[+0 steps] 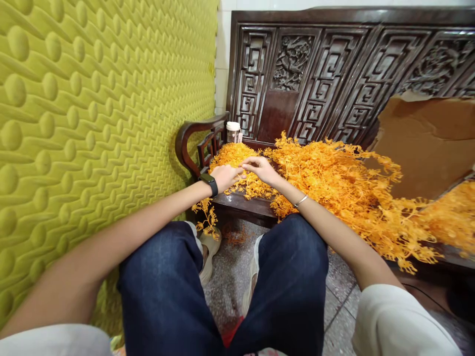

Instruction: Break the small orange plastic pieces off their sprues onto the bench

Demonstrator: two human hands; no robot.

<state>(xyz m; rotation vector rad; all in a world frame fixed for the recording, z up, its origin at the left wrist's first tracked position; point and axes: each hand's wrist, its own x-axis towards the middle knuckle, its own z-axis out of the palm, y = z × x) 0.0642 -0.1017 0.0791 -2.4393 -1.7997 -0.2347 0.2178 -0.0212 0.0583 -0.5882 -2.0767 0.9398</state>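
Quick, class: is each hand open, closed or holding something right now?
Left hand: open or closed, cannot be told.
Right hand: partly curled; whether it holds anything cannot be told.

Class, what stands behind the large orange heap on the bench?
The carved backrest and, at right, brown cardboard show behind the orange heap; whatever the heap covers cannot be seen.

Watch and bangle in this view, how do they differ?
The watch is dark, while the bangle is silvery. The watch has a broad band and a face; the bangle is a thin ring. The watch sits close to the left hand; the bangle sits farther up from the right hand. Both are worn on bare skin.
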